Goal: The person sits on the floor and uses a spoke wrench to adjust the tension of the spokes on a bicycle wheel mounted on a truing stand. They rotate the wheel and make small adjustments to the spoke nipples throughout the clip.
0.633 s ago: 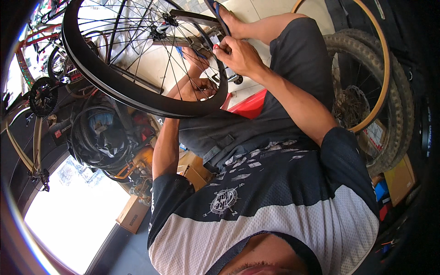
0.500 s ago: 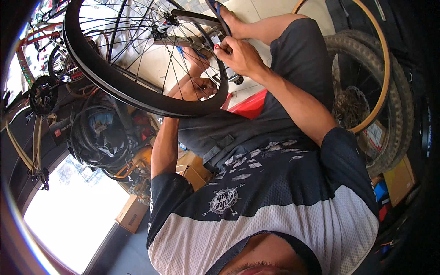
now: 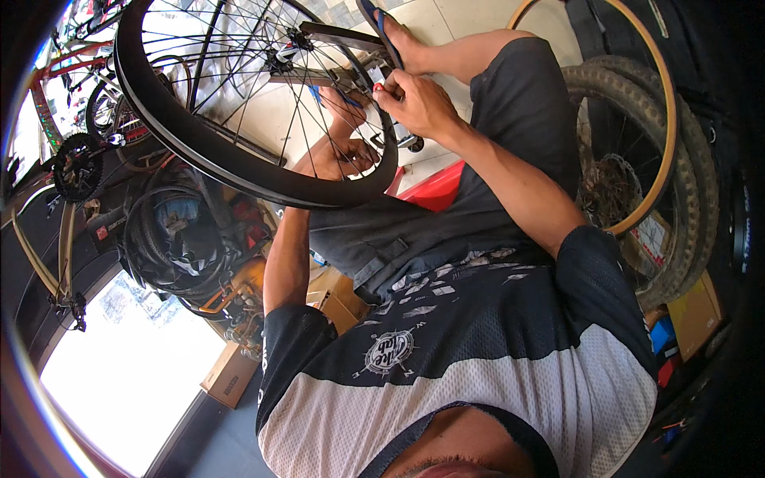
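A spoked bicycle wheel (image 3: 263, 182) with a deep black rim stands in front of me, its hub (image 3: 279, 60) held between the arms of a metal stand (image 3: 339, 33). At the rim's right side, my right hand (image 3: 418, 103) is closed, pinching a small red piece (image 3: 378, 88) between thumb and forefinger. My left hand (image 3: 351, 155) reaches behind the rim and shows through the spokes. Its fingers are curled near the rim's lower right; what they hold, if anything, is hidden.
Muddy tyres (image 3: 689, 183) and a tan-rimmed wheel (image 3: 672, 119) stand at the right. Coiled black tyres (image 3: 163, 239) and a bike frame (image 3: 64, 239) are at the left. Something red (image 3: 434, 187) lies between my legs. A cardboard box (image 3: 229, 374) sits at the lower left.
My left hand's fingers have shifted slightly behind the spokes. My right hand keeps its pinch at the rim, almost in the same place.
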{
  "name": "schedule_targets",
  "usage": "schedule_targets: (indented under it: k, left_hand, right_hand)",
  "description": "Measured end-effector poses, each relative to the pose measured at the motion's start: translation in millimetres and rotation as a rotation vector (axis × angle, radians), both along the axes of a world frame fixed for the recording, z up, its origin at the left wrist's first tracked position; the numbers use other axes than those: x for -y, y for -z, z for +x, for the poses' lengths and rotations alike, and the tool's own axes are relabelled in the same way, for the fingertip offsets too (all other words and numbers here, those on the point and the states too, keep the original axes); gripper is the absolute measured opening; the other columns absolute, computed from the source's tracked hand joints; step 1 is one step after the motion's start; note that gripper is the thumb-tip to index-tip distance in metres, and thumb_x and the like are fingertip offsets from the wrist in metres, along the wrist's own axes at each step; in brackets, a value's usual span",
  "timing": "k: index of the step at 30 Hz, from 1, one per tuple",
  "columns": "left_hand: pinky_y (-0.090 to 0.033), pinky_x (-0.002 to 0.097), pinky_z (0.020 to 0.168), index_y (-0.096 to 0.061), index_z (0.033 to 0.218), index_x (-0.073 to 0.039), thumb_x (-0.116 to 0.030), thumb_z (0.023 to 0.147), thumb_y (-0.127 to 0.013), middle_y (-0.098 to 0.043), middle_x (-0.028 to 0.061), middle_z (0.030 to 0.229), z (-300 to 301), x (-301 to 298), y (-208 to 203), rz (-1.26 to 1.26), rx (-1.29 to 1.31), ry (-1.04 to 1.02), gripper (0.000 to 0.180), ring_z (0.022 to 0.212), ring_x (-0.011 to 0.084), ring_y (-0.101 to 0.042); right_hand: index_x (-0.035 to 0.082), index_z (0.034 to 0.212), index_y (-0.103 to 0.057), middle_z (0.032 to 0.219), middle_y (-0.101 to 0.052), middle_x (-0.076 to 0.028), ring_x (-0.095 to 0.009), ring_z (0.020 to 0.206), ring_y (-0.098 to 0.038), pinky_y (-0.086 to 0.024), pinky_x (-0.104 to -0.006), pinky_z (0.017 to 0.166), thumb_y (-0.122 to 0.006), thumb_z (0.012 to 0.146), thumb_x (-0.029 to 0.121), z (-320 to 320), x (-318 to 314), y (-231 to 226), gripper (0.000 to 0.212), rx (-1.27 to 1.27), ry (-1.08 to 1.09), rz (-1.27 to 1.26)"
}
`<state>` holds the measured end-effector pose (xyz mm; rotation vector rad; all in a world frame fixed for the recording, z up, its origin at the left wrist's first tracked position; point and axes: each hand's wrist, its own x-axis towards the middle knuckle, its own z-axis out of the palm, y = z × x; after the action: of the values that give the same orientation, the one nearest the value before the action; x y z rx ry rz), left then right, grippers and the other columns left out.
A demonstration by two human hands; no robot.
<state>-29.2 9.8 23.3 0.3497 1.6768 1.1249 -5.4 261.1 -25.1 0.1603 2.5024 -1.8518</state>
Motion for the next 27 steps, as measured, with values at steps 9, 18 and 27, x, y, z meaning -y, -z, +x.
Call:
schedule_targets:
  k: [9, 18, 27]
  left_hand:
    - [-0.049, 0.0276, 0.076, -0.051, 0.137, -0.003, -0.005, 0.092, -0.068, -0.066, 0.0007, 0.091, 5, -11, -13, -0.051, -0.006, -0.013, 0.049, 0.081, 0.0116, -0.059]
    - [-0.049, 0.0286, 0.077, -0.037, 0.158, -0.008, 0.005, 0.089, -0.067, -0.064, 0.0007, 0.090, 11, -36, -32, -0.085, -0.026, -0.045, 0.076, 0.082, 0.0118, -0.059]
    - [-0.049, 0.0313, 0.072, -0.060, 0.129, -0.002, -0.024, 0.100, -0.066, -0.064, 0.0010, 0.087, 11, -20, -13, -0.266, -0.350, 0.139, 0.038, 0.080, 0.0137, -0.060]
  right_hand:
    - [0.001, 0.095, -0.067, 0.084, -0.073, -0.018, -0.039, 0.078, -0.071, -0.053, -0.0491, 0.070, -0.070, 0.092, 0.036, 0, 0, 4, 0.035, 0.021, -0.031, 0.048]
    - [0.003, 0.097, -0.066, 0.085, -0.073, -0.018, -0.041, 0.080, -0.071, -0.053, -0.0505, 0.072, -0.069, 0.092, 0.036, 4, 3, 6, 0.034, 0.019, -0.054, 0.070]
    - [0.002, 0.098, -0.067, 0.085, -0.073, -0.021, -0.042, 0.081, -0.071, -0.054, -0.0520, 0.072, -0.069, 0.092, 0.037, 4, 4, 4, 0.035, 0.008, -0.050, 0.106]
